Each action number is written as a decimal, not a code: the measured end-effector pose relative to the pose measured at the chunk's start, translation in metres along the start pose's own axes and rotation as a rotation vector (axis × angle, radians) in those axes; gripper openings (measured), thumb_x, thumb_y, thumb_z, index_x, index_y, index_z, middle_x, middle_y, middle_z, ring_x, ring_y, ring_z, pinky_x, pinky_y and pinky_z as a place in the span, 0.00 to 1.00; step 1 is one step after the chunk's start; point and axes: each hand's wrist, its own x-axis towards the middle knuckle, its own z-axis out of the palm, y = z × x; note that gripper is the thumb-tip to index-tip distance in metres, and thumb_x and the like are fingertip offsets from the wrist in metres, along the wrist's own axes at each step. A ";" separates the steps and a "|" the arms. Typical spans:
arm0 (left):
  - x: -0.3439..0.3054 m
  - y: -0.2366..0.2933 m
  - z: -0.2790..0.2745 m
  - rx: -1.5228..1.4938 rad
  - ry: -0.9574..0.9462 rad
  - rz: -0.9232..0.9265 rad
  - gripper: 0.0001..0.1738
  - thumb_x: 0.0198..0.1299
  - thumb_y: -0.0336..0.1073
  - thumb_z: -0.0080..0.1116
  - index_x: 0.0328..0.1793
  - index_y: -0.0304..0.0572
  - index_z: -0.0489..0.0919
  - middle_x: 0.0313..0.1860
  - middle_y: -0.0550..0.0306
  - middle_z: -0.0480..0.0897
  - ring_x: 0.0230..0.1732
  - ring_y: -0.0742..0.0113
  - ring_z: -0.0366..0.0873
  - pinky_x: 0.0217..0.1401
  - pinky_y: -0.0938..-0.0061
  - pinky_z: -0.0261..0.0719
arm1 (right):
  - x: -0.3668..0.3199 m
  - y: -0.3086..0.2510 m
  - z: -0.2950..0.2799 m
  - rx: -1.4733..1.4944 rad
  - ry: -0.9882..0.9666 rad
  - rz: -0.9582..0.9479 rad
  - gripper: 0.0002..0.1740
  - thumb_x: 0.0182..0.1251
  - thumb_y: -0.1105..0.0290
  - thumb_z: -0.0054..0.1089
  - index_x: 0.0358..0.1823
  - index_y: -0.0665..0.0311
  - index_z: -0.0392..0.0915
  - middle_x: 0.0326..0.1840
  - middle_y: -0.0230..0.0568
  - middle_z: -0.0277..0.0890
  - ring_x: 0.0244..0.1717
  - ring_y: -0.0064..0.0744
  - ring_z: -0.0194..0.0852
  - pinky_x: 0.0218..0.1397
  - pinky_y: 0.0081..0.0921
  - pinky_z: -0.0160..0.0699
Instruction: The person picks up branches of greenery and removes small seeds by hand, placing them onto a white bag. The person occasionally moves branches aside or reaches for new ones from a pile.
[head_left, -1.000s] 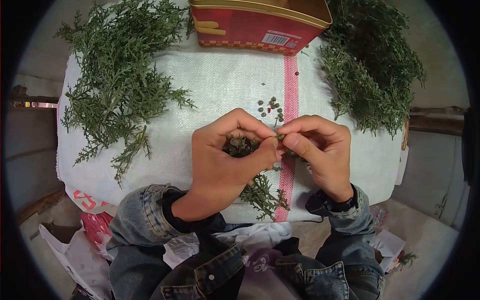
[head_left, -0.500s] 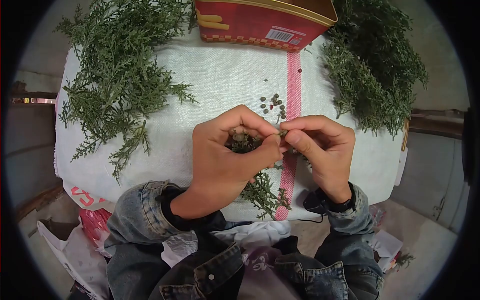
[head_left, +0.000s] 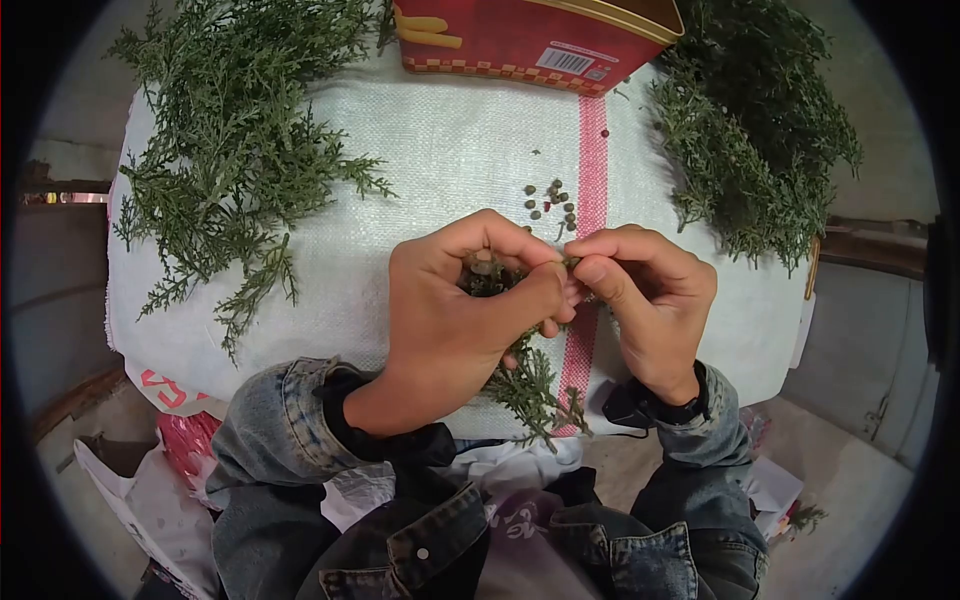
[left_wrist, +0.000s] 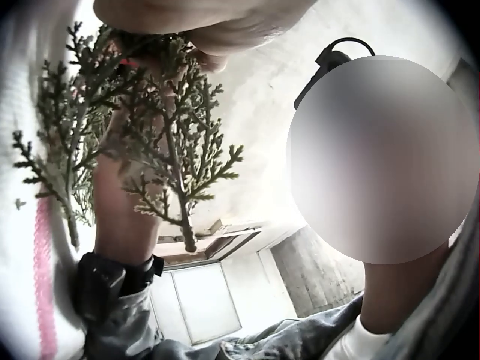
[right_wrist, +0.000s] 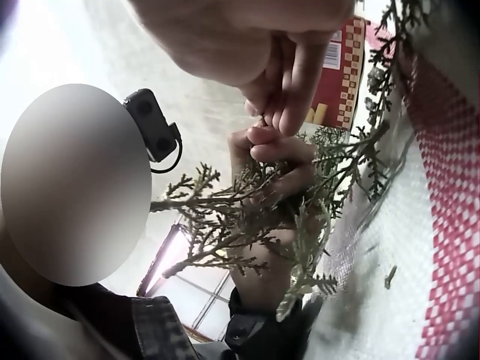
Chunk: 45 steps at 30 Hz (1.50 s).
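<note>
The left hand (head_left: pixel 470 310) curls round a conifer sprig (head_left: pixel 530 385), thumb across the front and fingers closed behind it, holding it over the near edge of the woven white sack (head_left: pixel 440 150) that covers the table. The sprig's stem and lower fronds hang out below the palm, past the sack's near edge. The right hand (head_left: pixel 645 300) meets the left at the sprig's top, thumb and forefinger pinched tight on its tip; what sits between the fingertips is too small to tell. The two hands touch at the fingertips.

Just beyond the hands, a small scatter of green cones (head_left: pixel 550 203) lies on the sack beside its pink stripe (head_left: pixel 592 170). A red tin (head_left: pixel 530 40) stands open at the far edge. A heap of conifer cuttings (head_left: pixel 230 150) fills the sack's left side, and a second heap (head_left: pixel 750 130) lies along its right edge.
</note>
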 end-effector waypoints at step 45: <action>0.008 -0.008 -0.005 -0.129 0.001 -0.157 0.03 0.62 0.29 0.57 0.41 0.39 0.78 0.25 0.58 0.83 0.24 0.78 0.78 0.15 0.85 0.66 | -0.002 0.012 0.002 0.218 0.029 0.199 0.10 0.71 0.74 0.59 0.48 0.73 0.78 0.42 0.39 0.82 0.40 0.22 0.80 0.47 0.21 0.80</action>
